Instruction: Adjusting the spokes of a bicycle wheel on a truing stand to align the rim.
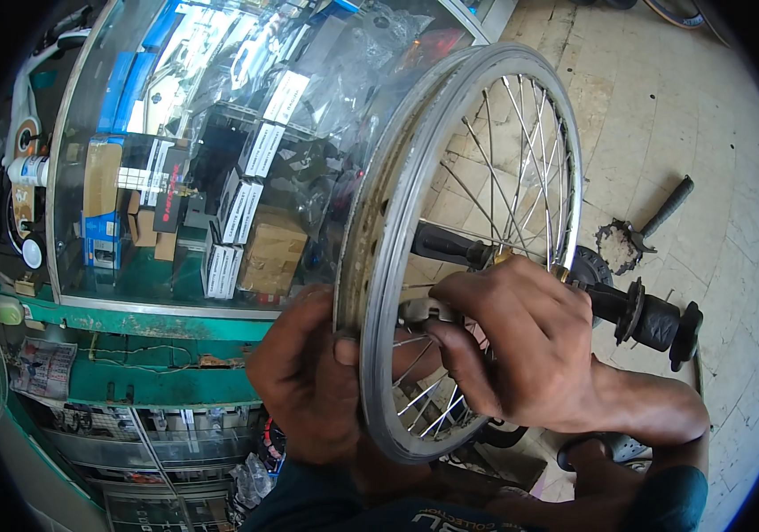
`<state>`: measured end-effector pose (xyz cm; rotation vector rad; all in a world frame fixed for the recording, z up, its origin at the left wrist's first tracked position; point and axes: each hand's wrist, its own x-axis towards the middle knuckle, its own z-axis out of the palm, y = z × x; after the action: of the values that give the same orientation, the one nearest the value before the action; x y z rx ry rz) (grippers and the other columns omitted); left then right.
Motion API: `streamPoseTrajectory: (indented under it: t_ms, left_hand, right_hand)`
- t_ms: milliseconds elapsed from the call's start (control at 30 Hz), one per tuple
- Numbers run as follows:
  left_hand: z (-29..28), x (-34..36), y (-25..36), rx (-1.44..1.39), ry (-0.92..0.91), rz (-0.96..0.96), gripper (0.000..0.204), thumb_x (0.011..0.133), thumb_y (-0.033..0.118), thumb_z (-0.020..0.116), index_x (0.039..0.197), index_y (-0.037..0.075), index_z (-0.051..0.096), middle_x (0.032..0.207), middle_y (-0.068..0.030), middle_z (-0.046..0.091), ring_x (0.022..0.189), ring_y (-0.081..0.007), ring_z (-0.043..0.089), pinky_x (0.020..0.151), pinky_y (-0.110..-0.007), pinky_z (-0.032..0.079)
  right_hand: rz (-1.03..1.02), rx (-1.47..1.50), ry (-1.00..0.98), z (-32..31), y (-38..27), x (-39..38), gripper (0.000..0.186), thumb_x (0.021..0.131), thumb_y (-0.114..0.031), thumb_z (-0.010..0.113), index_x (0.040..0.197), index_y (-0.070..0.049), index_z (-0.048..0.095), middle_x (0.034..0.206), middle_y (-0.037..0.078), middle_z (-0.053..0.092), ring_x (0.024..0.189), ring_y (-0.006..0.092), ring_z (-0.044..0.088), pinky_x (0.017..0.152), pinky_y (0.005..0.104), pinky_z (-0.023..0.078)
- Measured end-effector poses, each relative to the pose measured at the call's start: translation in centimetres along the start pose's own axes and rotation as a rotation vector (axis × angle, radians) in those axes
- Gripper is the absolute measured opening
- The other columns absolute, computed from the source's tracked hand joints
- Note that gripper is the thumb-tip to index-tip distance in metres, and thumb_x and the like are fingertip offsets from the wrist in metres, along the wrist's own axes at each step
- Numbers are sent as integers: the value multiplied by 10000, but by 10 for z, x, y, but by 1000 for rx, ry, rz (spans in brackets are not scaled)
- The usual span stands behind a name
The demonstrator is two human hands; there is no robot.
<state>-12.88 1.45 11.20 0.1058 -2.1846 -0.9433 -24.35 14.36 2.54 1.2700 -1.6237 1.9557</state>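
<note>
A spoked bicycle wheel rim (377,355) without a tyre stands upright in front of me, its grey metal scuffed. My left hand (304,381) is closed on the near left side of the rim, with the thumb pressed against its outer edge. On the other side, my right hand (521,341) pinches a small round grey metal spoke wrench (424,310) close to the rim's inner face, among the spokes (535,133). The fingertips of my right hand are partly hidden behind the tool. Past that hand the wheel's hub is mostly covered.
At left stands a glass display case (162,310) with a green base, holding boxes and plastic bags. A black stand part with round knobs (654,324) juts out at right. A crank with a toothed chainring (623,246) lies on the tiled floor (725,293).
</note>
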Motion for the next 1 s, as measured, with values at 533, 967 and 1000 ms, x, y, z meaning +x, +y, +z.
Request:
streamPoseTrajectory:
  t_ms: [533, 967, 1000]
  left_hand:
    - [87, -83, -143, -608, -771, -513, 307, 1000, 260, 579, 1106, -11, 677, 955, -110, 671, 817, -189, 573, 816, -320, 453]
    - [100, -167, -256, -1187, -1124, -794, 276, 1007, 188, 534, 1207, 26, 633, 1141, -102, 634, 1009, -202, 568, 996, -326, 408]
    - [89, -169, -264, -1201, -1133, -813, 277, 1007, 182, 531, 1215, 29, 630, 1156, -102, 631, 1024, -203, 567, 1010, -326, 405]
  right_hand:
    - [792, 174, -552, -129, 9, -227, 259, 839, -63, 672, 1092, -12, 675, 1019, 119, 744, 907, 305, 704, 812, 419, 565]
    - [1810, -1289, 727, -215, -64, -608, 347, 934, -135, 589, 1277, -82, 590, 1158, 246, 637, 1016, 459, 628, 879, 522, 517]
    - [1831, -1306, 689, -199, -62, -589, 378, 936, -152, 600, 1304, -79, 554, 1193, 247, 604, 1035, 463, 613, 889, 532, 512]
